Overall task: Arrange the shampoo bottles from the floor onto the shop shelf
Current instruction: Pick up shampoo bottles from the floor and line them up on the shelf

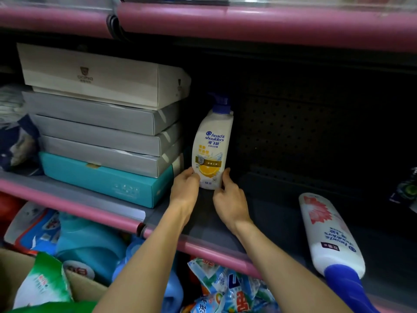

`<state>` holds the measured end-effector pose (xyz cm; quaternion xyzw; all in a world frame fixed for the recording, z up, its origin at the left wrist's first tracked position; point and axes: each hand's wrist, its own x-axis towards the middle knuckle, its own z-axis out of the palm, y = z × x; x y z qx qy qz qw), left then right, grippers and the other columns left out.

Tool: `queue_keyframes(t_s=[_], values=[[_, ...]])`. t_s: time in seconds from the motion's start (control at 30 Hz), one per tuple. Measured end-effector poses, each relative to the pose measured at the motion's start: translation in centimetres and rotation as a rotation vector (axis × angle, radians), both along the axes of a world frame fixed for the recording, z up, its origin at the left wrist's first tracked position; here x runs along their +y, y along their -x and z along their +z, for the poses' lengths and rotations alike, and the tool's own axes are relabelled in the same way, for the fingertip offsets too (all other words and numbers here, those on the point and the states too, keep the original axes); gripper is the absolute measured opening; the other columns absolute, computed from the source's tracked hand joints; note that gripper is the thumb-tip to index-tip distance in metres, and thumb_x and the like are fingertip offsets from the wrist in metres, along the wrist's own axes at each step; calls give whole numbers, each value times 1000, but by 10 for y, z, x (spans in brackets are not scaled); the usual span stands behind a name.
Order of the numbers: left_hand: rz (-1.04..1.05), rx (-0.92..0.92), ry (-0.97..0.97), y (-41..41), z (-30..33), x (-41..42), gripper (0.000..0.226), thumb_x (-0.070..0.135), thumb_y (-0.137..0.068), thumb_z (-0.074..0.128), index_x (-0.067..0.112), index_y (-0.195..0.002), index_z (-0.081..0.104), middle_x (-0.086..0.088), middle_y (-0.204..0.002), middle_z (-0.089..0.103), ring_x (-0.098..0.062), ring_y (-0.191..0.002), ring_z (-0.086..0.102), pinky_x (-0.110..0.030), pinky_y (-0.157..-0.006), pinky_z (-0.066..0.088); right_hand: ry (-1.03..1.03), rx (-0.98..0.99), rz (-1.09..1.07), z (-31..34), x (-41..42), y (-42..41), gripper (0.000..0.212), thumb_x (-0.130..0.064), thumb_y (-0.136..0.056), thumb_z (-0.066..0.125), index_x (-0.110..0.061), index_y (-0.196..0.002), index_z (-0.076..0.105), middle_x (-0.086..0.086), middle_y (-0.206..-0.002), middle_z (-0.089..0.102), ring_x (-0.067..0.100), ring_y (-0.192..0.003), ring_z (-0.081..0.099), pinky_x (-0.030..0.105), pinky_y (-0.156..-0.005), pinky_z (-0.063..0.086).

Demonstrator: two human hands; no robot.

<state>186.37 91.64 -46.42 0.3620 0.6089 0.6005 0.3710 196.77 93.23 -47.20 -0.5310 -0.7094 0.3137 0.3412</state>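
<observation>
Both hands at frame centre: left hand [185, 185] and right hand [228, 192] curl round the base of the upright lemon-label shampoo bottle [212, 145], standing on the shelf [203, 222] beside the stacked boxes [101, 123]. One placed, being squared. Lower right: pink-label bottle [329, 231] lies flat on the shelf, not yet stood up. Floor stock not visible.

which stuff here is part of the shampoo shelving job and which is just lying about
Part of the job:
- lemon shampoo bottle, upright, gripped by left hand and right hand
- pink-label shampoo bottle, lying down
- shelf

Just lying about:
- stacked boxes
- detergent packs below
</observation>
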Motion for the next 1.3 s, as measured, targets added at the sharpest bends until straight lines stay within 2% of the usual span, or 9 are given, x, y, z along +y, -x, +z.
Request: queue_keyframes(t_s=[0.13,0.27,0.33,0.43,0.5,0.63,0.83,1.1,1.3], values=[[-18,63,27,2,-2,2,37,17,-92,44,24,-125,60,0,-126,61,-17,-117,53,-37,-106,39,44,-32,26,2,-1,-1,79,-11,-86,42,-31,-152,5,12,-113,64,30,-102,61,44,-93,50],[-32,160,54,4,-4,6,31,20,-95,41,21,-120,60,-1,-123,59,-13,-104,50,-26,-88,34,55,-72,64,2,-4,-2,85,-12,-85,43,-34,-151,-5,10,-127,58,29,-108,58,42,-93,50],[-30,191,68,6,-5,7,30,21,-95,41,21,-118,60,-3,-123,60,-16,-105,52,-26,-87,35,60,-85,68,2,-3,-2,88,-11,-83,43,-36,-151,-7,9,-131,55,29,-111,57,41,-94,49],[-29,206,70,5,-7,8,34,21,-96,41,20,-126,57,-5,-130,57,-19,-112,51,-25,-89,33,56,-85,52,2,-1,-2,88,-11,-82,43,-35,-151,-6,9,-135,53,30,-114,56,41,-96,48],[-8,194,63,6,-6,9,35,20,-96,43,16,-128,54,-6,-132,55,-16,-107,49,-23,-86,30,61,-94,49,2,0,-2,88,-12,-83,43,-36,-151,-6,9,-136,53,30,-114,56,39,-94,48],[-38,244,100,7,-7,10,47,23,-95,44,23,-142,42,-1,-139,51,-20,-126,46,-24,-94,32,64,-126,56,0,2,-2,89,-13,-83,43,-36,-150,-10,10,-137,51,30,-113,56,36,-90,48],[-53,354,129,4,-6,7,64,22,-90,52,24,-149,27,0,-141,49,-21,-128,46,-24,-95,33,66,-140,52,-1,4,-2,88,-15,-85,44,-38,-149,-11,10,-140,48,30,-112,56,35,-88,48],[-86,349,168,5,-3,11,70,18,-91,51,23,-152,17,-2,-145,45,-24,-131,42,-36,-109,35,70,-207,44,-1,6,-1,87,-17,-87,44,-37,-149,-14,11,-147,40,32,-123,50,39,-97,44],[-99,344,188,7,-4,14,66,15,-94,43,24,-152,12,-4,-150,38,-26,-136,36,-34,-109,30,51,-244,42,-1,6,-1,86,-18,-88,43,-35,-150,-13,11,-147,39,32,-124,49,39,-97,44]])
